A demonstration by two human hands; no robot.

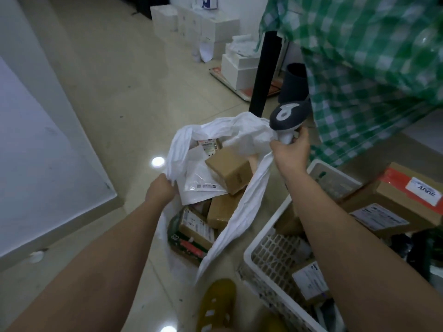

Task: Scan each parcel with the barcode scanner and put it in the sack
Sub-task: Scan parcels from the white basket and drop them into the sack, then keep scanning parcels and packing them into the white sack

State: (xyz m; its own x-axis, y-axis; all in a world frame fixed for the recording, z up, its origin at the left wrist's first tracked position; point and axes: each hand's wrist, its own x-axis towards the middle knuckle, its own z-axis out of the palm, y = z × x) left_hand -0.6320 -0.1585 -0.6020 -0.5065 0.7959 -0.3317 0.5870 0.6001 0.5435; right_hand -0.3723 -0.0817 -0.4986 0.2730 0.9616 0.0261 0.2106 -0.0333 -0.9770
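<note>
A parcel depot: labelled cartons (393, 207) and stacked white boxes (215, 29).

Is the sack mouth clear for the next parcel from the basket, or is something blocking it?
Nothing visible blocks it. Left hand and right hand, which also grips the scanner, hold the sack open; parcels remain in the basket beside it.

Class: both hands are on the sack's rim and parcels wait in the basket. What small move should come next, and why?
Probably the left hand lets go of the sack and takes a parcel from the basket, because the right hand already holds the scanner and the sack's far rim.
</note>
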